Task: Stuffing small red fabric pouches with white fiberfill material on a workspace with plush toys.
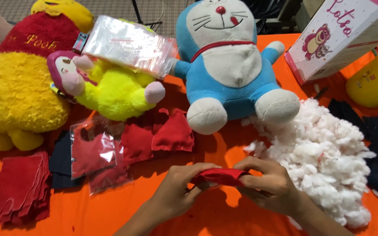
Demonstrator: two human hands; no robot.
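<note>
My left hand (176,188) and my right hand (270,181) meet low in the middle, both gripping a small red fabric pouch (219,176) stretched between the fingers. Just to the right lies a big heap of white stuffing (324,157). Two filled red fabric pouches (158,133) lie above my hands on the orange cloth (88,214). Flat red fabric pieces in clear plastic bags (95,153) rest to the left.
A blue and white cat plush (230,65) sits behind. A yellow plush with a pink face (110,89), a large yellow and red bear plush (22,83), a clear bag (130,43), a stack of red felt (18,188), a pink and white box (342,35), a yellow container (375,78).
</note>
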